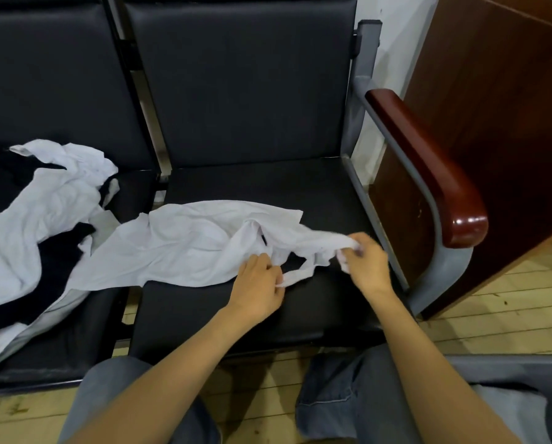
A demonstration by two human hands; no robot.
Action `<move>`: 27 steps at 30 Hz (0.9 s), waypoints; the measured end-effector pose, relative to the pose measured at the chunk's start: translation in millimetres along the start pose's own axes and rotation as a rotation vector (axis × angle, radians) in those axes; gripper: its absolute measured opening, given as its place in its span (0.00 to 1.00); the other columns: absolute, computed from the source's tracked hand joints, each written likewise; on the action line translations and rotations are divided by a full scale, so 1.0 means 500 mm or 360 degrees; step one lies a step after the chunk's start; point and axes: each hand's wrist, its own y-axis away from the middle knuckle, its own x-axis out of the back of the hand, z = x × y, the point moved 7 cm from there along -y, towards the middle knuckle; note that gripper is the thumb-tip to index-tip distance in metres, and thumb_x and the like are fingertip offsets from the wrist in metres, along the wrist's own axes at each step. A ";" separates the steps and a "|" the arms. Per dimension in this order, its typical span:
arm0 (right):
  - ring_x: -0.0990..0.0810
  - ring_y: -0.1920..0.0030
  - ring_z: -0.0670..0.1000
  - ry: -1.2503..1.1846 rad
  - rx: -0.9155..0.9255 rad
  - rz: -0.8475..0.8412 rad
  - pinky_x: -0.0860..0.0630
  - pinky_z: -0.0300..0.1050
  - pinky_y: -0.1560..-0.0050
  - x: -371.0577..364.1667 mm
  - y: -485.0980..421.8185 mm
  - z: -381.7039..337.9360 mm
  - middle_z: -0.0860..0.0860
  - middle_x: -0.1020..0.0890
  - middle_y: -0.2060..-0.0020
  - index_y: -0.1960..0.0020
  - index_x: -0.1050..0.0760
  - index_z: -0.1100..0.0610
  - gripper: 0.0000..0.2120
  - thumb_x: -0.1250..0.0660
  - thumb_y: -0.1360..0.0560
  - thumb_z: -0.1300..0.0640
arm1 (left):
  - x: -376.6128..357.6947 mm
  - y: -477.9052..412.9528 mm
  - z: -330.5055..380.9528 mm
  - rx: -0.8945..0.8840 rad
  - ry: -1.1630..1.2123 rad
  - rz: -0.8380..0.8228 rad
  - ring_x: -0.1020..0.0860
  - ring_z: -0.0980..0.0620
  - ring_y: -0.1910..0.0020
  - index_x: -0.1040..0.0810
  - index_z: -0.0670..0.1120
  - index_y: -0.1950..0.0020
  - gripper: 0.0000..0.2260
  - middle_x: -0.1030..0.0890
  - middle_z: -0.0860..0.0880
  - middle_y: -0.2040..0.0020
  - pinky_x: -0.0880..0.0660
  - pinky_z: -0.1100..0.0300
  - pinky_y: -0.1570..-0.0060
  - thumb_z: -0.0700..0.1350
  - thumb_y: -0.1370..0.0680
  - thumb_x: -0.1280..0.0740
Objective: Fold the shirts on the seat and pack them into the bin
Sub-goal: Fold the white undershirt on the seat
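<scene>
The thin, crumpled white shirt (188, 241) lay unfolded across the black padded seat (268, 184), its near edge stretched between two hands. The left hand (258, 283) pinched a narrow strip of the cloth; the right hand (364, 261) had its grip closed round a bunched end. On the next seat a heap of white and black garments (37, 225) lay untouched. No fold showed and no bin was in view, so nearly all the task seemed left.

Left hand (258, 283) and right hand (366, 264) pinch the shirt (184, 241).
</scene>
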 end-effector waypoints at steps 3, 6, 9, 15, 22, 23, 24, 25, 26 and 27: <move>0.27 0.52 0.47 -0.0437 0.0022 0.0300 0.33 0.40 0.53 0.055 0.016 -0.015 0.49 0.24 0.52 0.45 0.27 0.56 0.06 0.40 0.20 0.60 | 0.009 0.064 0.042 -0.0346 -0.0023 -0.0293 0.28 0.50 0.53 0.25 0.47 0.56 0.05 0.26 0.52 0.58 0.38 0.60 0.50 0.48 0.25 0.37; 0.25 0.48 0.50 -0.0390 0.0024 0.0265 0.33 0.40 0.51 0.045 0.020 -0.017 0.51 0.23 0.49 0.42 0.28 0.58 0.09 0.40 0.21 0.63 | 0.015 0.104 0.058 -0.0372 0.0089 -0.0418 0.27 0.55 0.62 0.24 0.49 0.55 0.12 0.24 0.55 0.64 0.33 0.62 0.57 0.56 0.23 0.37; 0.30 0.35 0.56 -0.0123 -0.0066 0.0211 0.32 0.46 0.38 0.028 0.012 0.008 0.57 0.27 0.37 0.33 0.33 0.59 0.19 0.39 0.22 0.66 | 0.042 0.100 0.046 -0.0108 0.0513 -0.0163 0.28 0.60 0.65 0.24 0.51 0.50 0.09 0.25 0.58 0.64 0.30 0.62 0.62 0.56 0.22 0.37; 0.35 0.32 0.51 0.0009 0.0385 -0.0133 0.36 0.46 0.32 -0.003 0.031 -0.025 0.52 0.29 0.35 0.34 0.29 0.53 0.20 0.35 0.24 0.62 | 0.047 0.065 -0.059 0.0384 0.0245 0.0086 0.37 0.47 0.32 0.34 0.47 0.29 0.21 0.35 0.47 0.31 0.39 0.55 0.34 0.47 0.21 0.36; 0.35 0.35 0.45 0.0702 0.0897 -0.0881 0.42 0.43 0.34 -0.111 0.091 -0.050 0.44 0.27 0.39 0.44 0.22 0.48 0.16 0.28 0.29 0.45 | 0.021 0.074 -0.202 0.0605 -0.0061 -0.0243 0.38 0.47 0.29 0.41 0.50 0.25 0.22 0.39 0.49 0.25 0.42 0.51 0.30 0.52 0.18 0.45; 0.35 0.35 0.46 0.0714 0.0885 -0.0937 0.42 0.43 0.35 -0.110 0.092 -0.047 0.44 0.27 0.39 0.46 0.21 0.49 0.12 0.28 0.28 0.48 | 0.020 0.078 -0.218 0.0621 -0.0055 -0.0263 0.39 0.47 0.28 0.40 0.50 0.25 0.21 0.40 0.50 0.25 0.43 0.51 0.30 0.52 0.18 0.45; 0.33 0.36 0.46 0.0702 0.0892 -0.0982 0.40 0.44 0.35 -0.109 0.093 -0.045 0.44 0.26 0.40 0.49 0.19 0.50 0.09 0.29 0.28 0.50 | 0.021 0.082 -0.232 0.0645 -0.0048 -0.0271 0.40 0.48 0.27 0.40 0.50 0.25 0.21 0.41 0.50 0.24 0.43 0.51 0.29 0.53 0.18 0.46; 0.31 0.38 0.46 0.0682 0.0910 -0.1029 0.37 0.44 0.36 -0.106 0.096 -0.044 0.45 0.24 0.42 0.52 0.18 0.51 0.07 0.29 0.28 0.51 | 0.019 0.085 -0.243 0.0665 -0.0041 -0.0287 0.42 0.49 0.26 0.42 0.51 0.24 0.22 0.43 0.50 0.23 0.44 0.51 0.28 0.53 0.17 0.47; 0.29 0.42 0.45 0.0649 0.0904 -0.1085 0.34 0.42 0.39 -0.102 0.100 -0.042 0.45 0.22 0.45 0.55 0.17 0.53 0.06 0.29 0.28 0.51 | 0.016 0.086 -0.250 0.0674 -0.0034 -0.0310 0.45 0.49 0.25 0.43 0.51 0.23 0.22 0.45 0.51 0.23 0.45 0.50 0.28 0.53 0.17 0.48; 0.26 0.46 0.45 0.0609 0.0868 -0.1143 0.31 0.41 0.42 -0.099 0.104 -0.036 0.47 0.20 0.50 0.58 0.17 0.54 0.07 0.29 0.28 0.51 | 0.015 0.086 -0.255 0.0670 -0.0016 -0.0327 0.47 0.50 0.24 0.45 0.51 0.23 0.22 0.47 0.51 0.22 0.46 0.50 0.27 0.53 0.17 0.49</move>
